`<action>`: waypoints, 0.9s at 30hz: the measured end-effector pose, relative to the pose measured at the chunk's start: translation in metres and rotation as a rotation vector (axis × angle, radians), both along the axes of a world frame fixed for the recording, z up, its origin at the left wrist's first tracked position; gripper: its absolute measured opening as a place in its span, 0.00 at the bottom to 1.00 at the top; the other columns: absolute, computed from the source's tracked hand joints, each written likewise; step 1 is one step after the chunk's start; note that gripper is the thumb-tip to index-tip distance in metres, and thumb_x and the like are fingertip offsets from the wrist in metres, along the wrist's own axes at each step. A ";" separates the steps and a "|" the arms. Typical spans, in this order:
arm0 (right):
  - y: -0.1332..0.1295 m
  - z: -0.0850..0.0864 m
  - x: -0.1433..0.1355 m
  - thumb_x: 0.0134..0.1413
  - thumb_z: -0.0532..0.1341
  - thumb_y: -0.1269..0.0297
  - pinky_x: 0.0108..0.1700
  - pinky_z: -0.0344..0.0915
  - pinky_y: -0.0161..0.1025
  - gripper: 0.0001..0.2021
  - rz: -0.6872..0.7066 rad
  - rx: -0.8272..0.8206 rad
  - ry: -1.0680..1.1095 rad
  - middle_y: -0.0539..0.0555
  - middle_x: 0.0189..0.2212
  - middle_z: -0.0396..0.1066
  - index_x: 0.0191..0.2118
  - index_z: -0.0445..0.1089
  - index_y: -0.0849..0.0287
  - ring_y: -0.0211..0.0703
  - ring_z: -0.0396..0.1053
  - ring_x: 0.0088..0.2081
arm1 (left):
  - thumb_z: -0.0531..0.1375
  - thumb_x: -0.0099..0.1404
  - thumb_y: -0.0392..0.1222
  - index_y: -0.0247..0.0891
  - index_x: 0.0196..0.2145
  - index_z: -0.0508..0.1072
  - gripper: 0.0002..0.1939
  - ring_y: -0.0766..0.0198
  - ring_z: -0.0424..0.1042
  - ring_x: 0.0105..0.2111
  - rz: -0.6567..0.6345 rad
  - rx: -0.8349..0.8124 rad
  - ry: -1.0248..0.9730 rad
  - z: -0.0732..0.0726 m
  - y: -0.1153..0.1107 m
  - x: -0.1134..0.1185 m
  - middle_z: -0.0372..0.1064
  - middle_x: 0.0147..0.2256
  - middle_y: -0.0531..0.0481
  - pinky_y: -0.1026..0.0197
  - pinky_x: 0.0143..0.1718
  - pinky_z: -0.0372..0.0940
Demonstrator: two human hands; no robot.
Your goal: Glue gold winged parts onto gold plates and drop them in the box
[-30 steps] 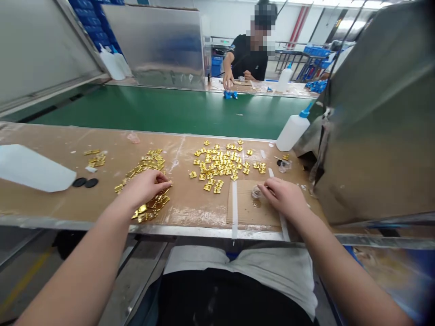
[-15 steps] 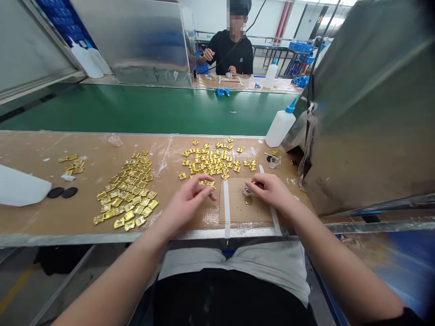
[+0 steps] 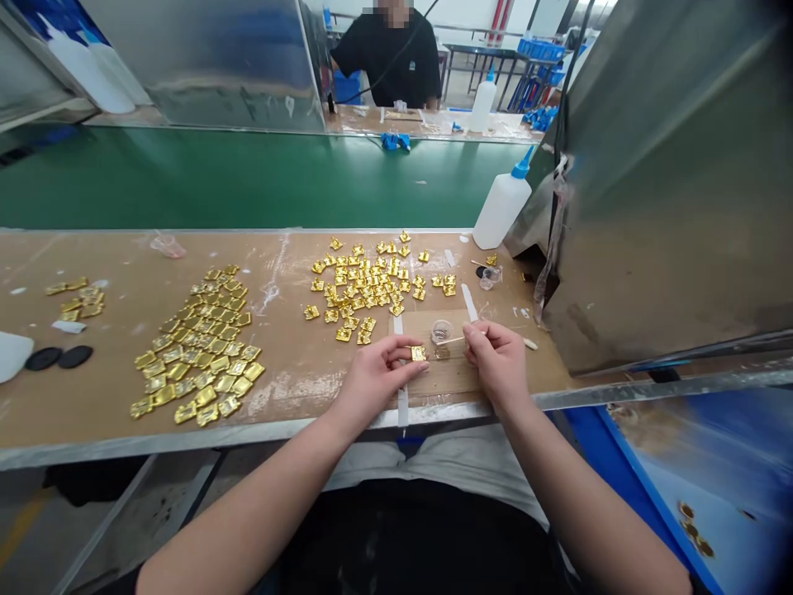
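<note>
My left hand [image 3: 382, 373] pinches a small gold metal piece [image 3: 419, 353] at its fingertips, above the cardboard pad [image 3: 427, 388]. Closed around a thin wooden stick [image 3: 452, 340], perhaps a cotton swab, my right hand [image 3: 500, 359] points its tip left toward that piece. A small clear round container [image 3: 441, 331] stands on the pad between my hands. Beyond them spreads a loose cluster of gold pieces [image 3: 365, 285]. Further left, flat gold pieces [image 3: 201, 347] lie in closely packed slanted rows.
A white squeeze bottle [image 3: 501, 207] with a blue tip stands at the bench's back right. Black discs [image 3: 75, 357] lie far left. A green belt [image 3: 248, 178] runs behind the bench, with a co-worker [image 3: 396, 58] across it. A metal panel [image 3: 669, 207] bounds the right.
My left hand has moved right and now holds a gold piece. My right hand has left the clear container and holds the stick. The view has shifted slightly.
</note>
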State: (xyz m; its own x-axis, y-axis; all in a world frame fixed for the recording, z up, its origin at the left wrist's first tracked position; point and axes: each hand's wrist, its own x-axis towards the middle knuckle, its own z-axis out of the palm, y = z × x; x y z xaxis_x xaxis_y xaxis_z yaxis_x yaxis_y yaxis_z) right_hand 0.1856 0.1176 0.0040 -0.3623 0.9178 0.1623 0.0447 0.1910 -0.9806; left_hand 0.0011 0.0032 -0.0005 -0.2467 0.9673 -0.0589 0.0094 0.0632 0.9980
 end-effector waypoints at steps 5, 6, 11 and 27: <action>-0.015 0.010 -0.005 0.61 0.66 0.47 0.30 0.55 0.38 0.24 0.051 0.135 -0.099 0.48 0.20 0.62 0.22 0.66 0.57 0.38 0.58 0.25 | 0.74 0.62 0.46 0.39 0.47 0.79 0.18 0.62 0.76 0.32 -0.015 -0.026 0.027 0.001 -0.001 0.000 0.81 0.38 0.46 0.62 0.32 0.68; -0.016 0.010 -0.006 0.62 0.66 0.49 0.30 0.56 0.38 0.23 0.055 0.157 -0.111 0.49 0.20 0.63 0.22 0.67 0.57 0.38 0.59 0.25 | 0.74 0.62 0.46 0.39 0.47 0.79 0.18 0.62 0.75 0.31 -0.016 -0.028 0.042 0.001 -0.001 0.000 0.81 0.38 0.47 0.63 0.31 0.67; -0.015 0.006 -0.009 0.64 0.65 0.51 0.31 0.57 0.38 0.21 0.057 0.215 -0.157 0.48 0.21 0.64 0.24 0.68 0.57 0.39 0.61 0.26 | 0.74 0.61 0.47 0.40 0.47 0.80 0.18 0.66 0.69 0.26 -0.001 -0.039 0.093 0.002 -0.001 0.001 0.80 0.37 0.47 0.64 0.27 0.63; -0.015 0.006 -0.006 0.65 0.64 0.56 0.31 0.54 0.39 0.20 0.076 0.307 -0.164 0.48 0.21 0.62 0.23 0.66 0.57 0.38 0.58 0.25 | 0.74 0.62 0.46 0.41 0.45 0.79 0.16 0.68 0.65 0.26 0.042 -0.006 0.158 -0.001 -0.001 0.001 0.75 0.35 0.50 0.64 0.28 0.62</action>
State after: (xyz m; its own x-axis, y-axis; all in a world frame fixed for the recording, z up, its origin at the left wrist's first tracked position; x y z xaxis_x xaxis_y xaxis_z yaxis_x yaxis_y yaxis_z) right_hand 0.1792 0.1027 0.0098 -0.4722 0.8046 0.3601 0.1714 0.4845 -0.8579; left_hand 0.0025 0.0019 -0.0011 -0.2939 0.9556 -0.0217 0.1632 0.0725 0.9839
